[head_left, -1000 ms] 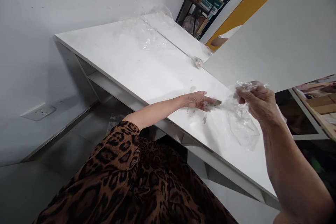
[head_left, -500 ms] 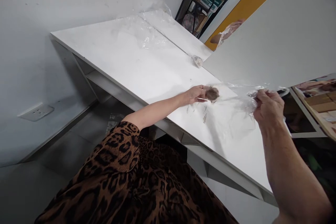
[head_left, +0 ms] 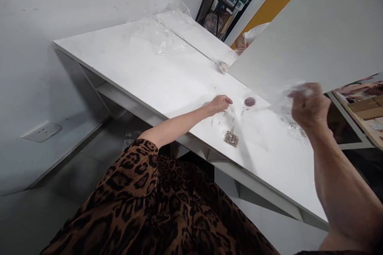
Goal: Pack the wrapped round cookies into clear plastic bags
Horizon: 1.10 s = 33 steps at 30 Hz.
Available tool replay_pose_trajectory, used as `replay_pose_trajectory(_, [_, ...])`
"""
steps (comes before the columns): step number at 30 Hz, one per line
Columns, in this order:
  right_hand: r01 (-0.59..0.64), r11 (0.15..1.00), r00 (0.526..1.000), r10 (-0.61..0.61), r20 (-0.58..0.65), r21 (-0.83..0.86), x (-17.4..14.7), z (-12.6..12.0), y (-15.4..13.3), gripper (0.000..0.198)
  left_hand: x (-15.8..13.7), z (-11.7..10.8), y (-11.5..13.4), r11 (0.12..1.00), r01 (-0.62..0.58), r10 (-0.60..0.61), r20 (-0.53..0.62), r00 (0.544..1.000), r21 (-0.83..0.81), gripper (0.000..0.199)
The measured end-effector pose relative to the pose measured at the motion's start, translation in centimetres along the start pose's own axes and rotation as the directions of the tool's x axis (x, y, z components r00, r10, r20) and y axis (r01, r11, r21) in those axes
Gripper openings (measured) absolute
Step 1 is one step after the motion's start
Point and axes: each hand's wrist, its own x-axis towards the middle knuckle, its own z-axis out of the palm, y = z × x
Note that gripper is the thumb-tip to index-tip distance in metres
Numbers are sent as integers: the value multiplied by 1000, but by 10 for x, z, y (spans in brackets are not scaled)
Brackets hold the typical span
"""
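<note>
My right hand, smeared by motion, grips a crumpled clear plastic bag over the table's right part. Curled low over the white tabletop, my left hand has its fingers bent together; whether anything is in them is hidden. Just right of those fingers lies a round reddish-brown disc, apart from the hand. A small clear packet with brown contents rests nearer the table's front edge. Thin brown smudges or bits mark the surface between them.
A white panel rises along the table's far right side, with part of another person beyond it. Clear plastic film and a small wrapped bundle lie farther back. A black shelf rack stands behind.
The brown thing at my left fingertips is out of them; a disc and a packet now lie on the table. My right hand has moved slightly up and right with the plastic bag.
</note>
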Motion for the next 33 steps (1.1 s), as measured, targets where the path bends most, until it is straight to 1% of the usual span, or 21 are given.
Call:
replay_pose_trajectory(1, [1,1000,1000,-1,11,-15,0,-1,1,17,0,0,0,1000,7,-7,-5,1000,0,26])
replay_pose_trajectory(4, [1,1000,991,-2,-131,-10,-3,-1,6,23,0,-1,0,1000,26,-26,-11,1000,13,24])
replay_pose_trajectory(5, [2,1000,992,-4,-129,-14,-4,-1,8,23,1,-1,0,999,32,-31,-9,999,18,23])
replay_pose_trajectory(7, [25,1000,999,-26,-48,-18,-6,1,11,20,2,-2,-1,999,36,-36,4,999,20,19])
replay_pose_trajectory(8, [36,999,998,-36,-46,0,-6,1,11,20,2,-3,-1,999,29,-29,13,999,18,16])
replay_pose_trajectory(10, [38,994,986,-20,-166,103,-7,3,8,21,2,-4,0,1000,-21,21,36,999,7,11])
replay_pose_trajectory(11, [35,984,974,6,-227,175,-8,4,3,22,0,-5,1,998,-66,66,47,997,0,15])
replay_pose_trajectory(13, [35,944,965,55,-258,328,-11,7,-14,23,-6,-6,6,986,-167,168,86,982,-16,40])
replay_pose_trajectory(16, [46,853,980,63,-189,521,-24,18,-51,18,-21,-5,17,970,-240,239,208,948,-20,94])
replay_pose_trajectory(17, [41,815,985,64,-160,577,-30,24,-64,15,-25,-3,20,970,-244,240,257,936,-15,107])
replay_pose_trajectory(18, [23,778,991,66,-119,628,-37,30,-76,12,-29,-2,22,969,-249,239,299,924,-8,114])
replay_pose_trajectory(19, [-9,743,996,67,-62,669,-45,36,-87,12,-32,0,23,967,-254,240,327,914,2,111])
replay_pose_trajectory(20, [-50,714,998,62,8,699,-51,41,-96,13,-34,2,23,966,-257,235,345,909,17,96])
replay_pose_trajectory(21, [-92,690,995,41,87,718,-57,46,-102,15,-35,3,23,967,-252,225,351,909,33,70])
replay_pose_trajectory(23, [-131,662,976,-44,213,738,-65,51,-107,25,-33,4,22,973,-226,202,308,930,41,11])
replay_pose_trajectory(24, [-122,653,968,-90,236,747,-67,51,-105,33,-32,3,22,977,-212,198,262,944,26,17])
replay_pose_trajectory(25, [-100,644,965,-122,231,758,-68,49,-100,43,-31,0,23,979,-202,197,206,958,2,28])
replay_pose_trajectory(27, [-52,624,980,-116,159,779,-70,41,-83,60,-25,-9,30,978,-203,207,72,976,-50,35])
replay_pose_trajectory(30, [-77,615,996,9,91,785,-79,31,-46,66,-6,-32,59,969,-216,200,-133,971,-122,36])
replay_pose_trajectory(31, [-116,618,993,60,100,777,-85,29,-32,65,3,-43,73,962,-225,193,-193,962,-157,36])
replay_pose_trajectory(33, [-225,623,974,166,155,749,-102,30,-4,62,26,-67,109,936,-272,188,-339,922,-222,36])
